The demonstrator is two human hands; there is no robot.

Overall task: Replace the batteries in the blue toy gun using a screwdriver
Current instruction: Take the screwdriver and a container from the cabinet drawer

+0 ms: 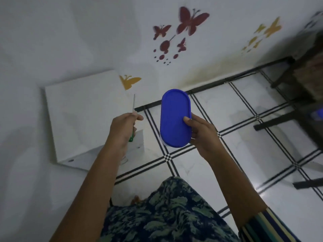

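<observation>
— What's the left hand (125,126) doing?
— Its fingers are curled tight round the screwdriver (131,137): green handle in the fist, shaft pointing up, over the right edge of the white board (78,110).
— And the right hand (201,135)?
— It grips a blue-lidded container (174,117), thumb on the lid, just right of the board.

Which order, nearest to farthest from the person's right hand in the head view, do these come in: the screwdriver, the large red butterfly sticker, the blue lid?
1. blue lid: gripped by the right hand itself, thumb on top.
2. screwdriver: off to the left, held in the left hand.
3. large red butterfly sticker: high on the wall, well beyond both.
</observation>
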